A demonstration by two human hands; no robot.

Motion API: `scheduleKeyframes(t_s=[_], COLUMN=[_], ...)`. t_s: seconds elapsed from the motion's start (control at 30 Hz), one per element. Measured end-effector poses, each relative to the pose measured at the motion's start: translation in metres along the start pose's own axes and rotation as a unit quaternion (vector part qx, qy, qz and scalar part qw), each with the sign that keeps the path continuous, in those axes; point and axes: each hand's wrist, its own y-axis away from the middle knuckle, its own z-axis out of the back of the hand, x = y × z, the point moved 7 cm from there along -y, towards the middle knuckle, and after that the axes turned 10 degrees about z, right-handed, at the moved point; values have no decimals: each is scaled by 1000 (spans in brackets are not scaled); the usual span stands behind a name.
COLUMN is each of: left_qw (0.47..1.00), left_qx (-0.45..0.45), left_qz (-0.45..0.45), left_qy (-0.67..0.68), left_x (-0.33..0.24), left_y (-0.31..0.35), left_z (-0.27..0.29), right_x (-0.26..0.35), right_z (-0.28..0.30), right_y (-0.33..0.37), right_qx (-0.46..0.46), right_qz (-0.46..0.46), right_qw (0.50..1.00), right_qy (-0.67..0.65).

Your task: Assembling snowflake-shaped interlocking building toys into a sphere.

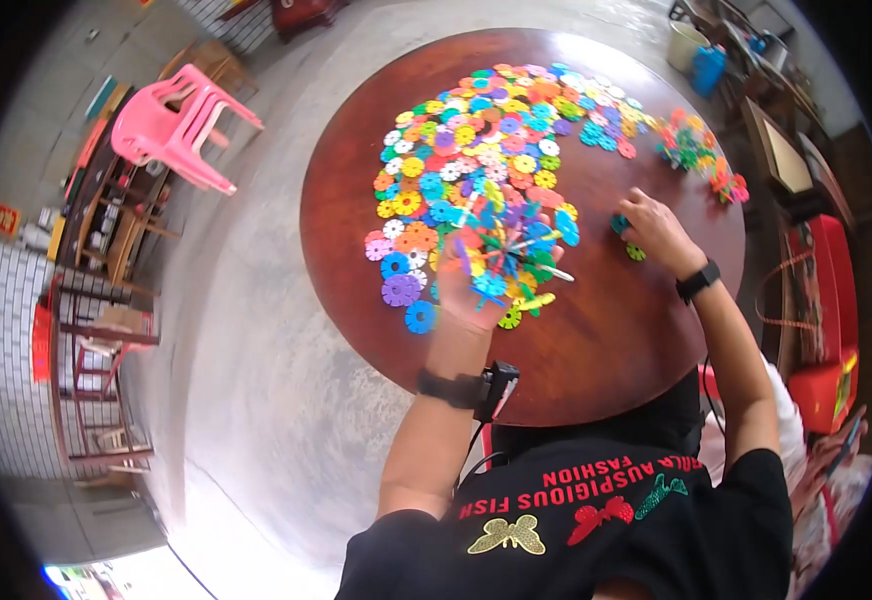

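Observation:
My left hand (pixel 464 292) is wrapped round a built-up cluster of interlocking plastic discs (pixel 512 240), in blue, green, purple and other colours, held over the near side of the disc pile. Its fingers are blurred and partly hidden by the cluster. To the right, my right hand (pixel 660 232) is at the table top with bent fingers closed on a teal notched disc (pixel 619 224). Just below those fingers lies a yellow-green disc (pixel 636 253). Many loose flower-shaped discs (pixel 476 130) in mixed colours spread across the table's left and far part.
The round brown table (pixel 596 370) is in front of me. Two finished-looking disc clusters, one larger (pixel 684 140) and one reddish (pixel 727 186), stand at its far right. Pink stacked chairs (pixel 171 125) are at left. A red box (pixel 828 290) and another person's hand (pixel 836 455) are at right.

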Motion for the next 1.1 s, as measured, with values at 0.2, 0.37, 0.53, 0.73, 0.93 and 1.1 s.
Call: scheduleKeyframes(t_s=[0.2,0.37,0.53,0.73,0.93,1.1], left_qw=[999,995,994,996,995,995], left_qx=[21,65,-10,-28,-3,-8], left_qz=[30,69,100,77,86,84], left_qy=[29,17,-32,-45,-55,-61], left_x=[4,14,28,36,38,35], left_y=[7,1,-3,-12,-9,-6], left_z=[6,8,6,2,-9,-12], right_x=[4,35,123,144,140,142], right_z=[15,64,139,135,137,136], right_y=[-12,-23,-42,-44,-42,-41], right_qx=[-36,-152,-190,-192,-168,-171], right_qz=[-10,37,116,140,85,94], right_qw=[998,966,959,965,977,976], right_qy=[-54,-205,-174,-113,-101,-99])
